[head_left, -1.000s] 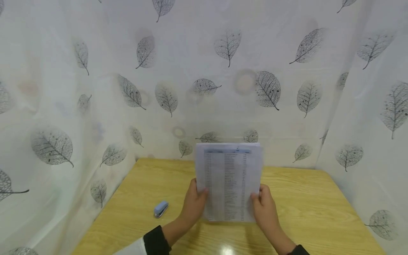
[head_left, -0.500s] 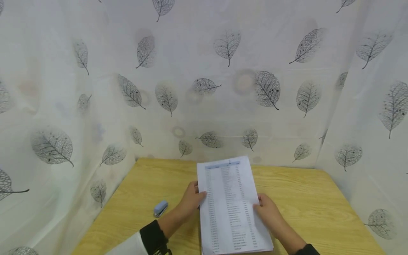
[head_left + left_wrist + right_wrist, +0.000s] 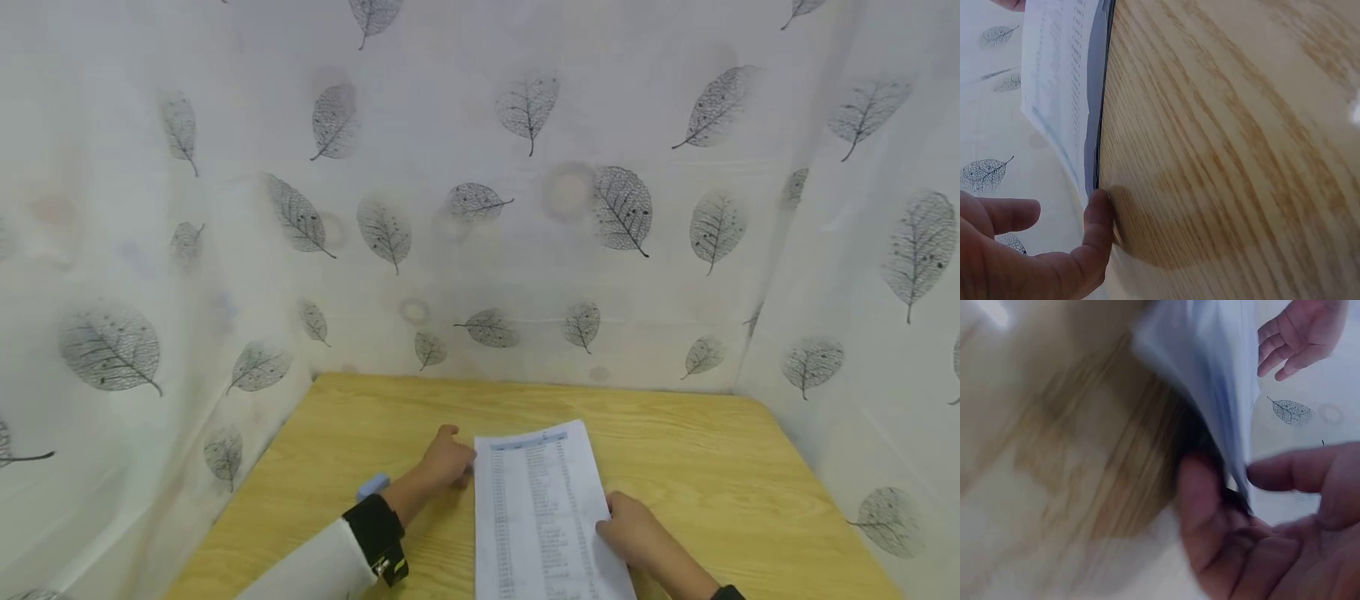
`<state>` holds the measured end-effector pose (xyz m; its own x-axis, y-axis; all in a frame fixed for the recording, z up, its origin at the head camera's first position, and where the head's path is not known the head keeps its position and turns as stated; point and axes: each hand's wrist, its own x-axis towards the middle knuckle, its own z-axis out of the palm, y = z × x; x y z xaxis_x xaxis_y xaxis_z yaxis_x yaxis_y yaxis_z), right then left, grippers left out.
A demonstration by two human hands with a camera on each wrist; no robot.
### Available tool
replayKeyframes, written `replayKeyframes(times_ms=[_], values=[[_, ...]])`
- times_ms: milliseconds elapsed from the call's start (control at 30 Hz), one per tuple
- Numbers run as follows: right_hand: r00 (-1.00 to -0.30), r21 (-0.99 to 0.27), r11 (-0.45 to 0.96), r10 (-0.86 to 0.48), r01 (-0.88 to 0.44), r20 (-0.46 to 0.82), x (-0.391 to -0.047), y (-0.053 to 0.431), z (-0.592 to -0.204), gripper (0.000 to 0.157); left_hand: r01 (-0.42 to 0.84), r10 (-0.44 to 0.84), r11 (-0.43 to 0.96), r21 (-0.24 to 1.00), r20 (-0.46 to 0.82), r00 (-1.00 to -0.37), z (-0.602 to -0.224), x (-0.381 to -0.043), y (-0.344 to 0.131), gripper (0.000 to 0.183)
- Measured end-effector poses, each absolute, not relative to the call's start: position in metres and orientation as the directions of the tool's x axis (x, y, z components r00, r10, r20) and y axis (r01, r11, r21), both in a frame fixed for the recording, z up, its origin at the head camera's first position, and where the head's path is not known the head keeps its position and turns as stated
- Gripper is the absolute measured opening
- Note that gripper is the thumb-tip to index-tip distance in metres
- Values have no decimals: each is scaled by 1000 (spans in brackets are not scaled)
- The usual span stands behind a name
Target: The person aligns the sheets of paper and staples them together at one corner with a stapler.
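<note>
A stack of printed paper sheets [image 3: 534, 517], with a blue header band and columns of text, lies low over the wooden table at the front middle. My right hand [image 3: 633, 529] pinches its right edge; in the right wrist view the thumb is above the sheets [image 3: 1216, 369] and the fingers are curled below. At the left edge is my left hand [image 3: 447, 460]. In the left wrist view its fingertips [image 3: 1099, 203] touch the stack's edge, while the thumb stands apart from the paper. A thin dark edge shows beneath the sheets there.
A small light-blue stapler [image 3: 372, 486] lies on the table [image 3: 697, 450] at the left, partly hidden by the left forearm. A white curtain [image 3: 480, 250] with grey leaf prints surrounds the table at the back and sides.
The stack has come down from upright to lie low over the table, nearer the front. My left thumb has come off the sheets; the right hand has moved down with its grip kept.
</note>
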<state>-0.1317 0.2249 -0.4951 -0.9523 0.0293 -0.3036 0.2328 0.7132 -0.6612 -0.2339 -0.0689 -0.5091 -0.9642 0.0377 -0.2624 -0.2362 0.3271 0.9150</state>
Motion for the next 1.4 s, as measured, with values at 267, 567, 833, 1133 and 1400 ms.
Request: replayKeyframes(times_ms=[267,567,833,1133,1400], values=[[-970,-374,921,13,106,-244,-124,227,-484,37,-187,77,423,886,-241,-967,-510,-235,-65,73],[-994,-275,956,-105,-97,-14,-151,209,-466,40,-39,110,676,736,-154,-982,-509,-249,-53,68],[-907,-263,873,-361,-410,216,-195,175,-468,21,135,224,820,556,-96,-970,-508,-275,-43,65],[-847,-138,844,-483,-518,220,-230,135,-500,14,243,276,912,331,-53,-960,-513,-280,-36,54],[-878,-43,883,-456,-466,147,-231,127,-514,16,271,288,928,257,-32,-957,-511,-276,-32,51]])
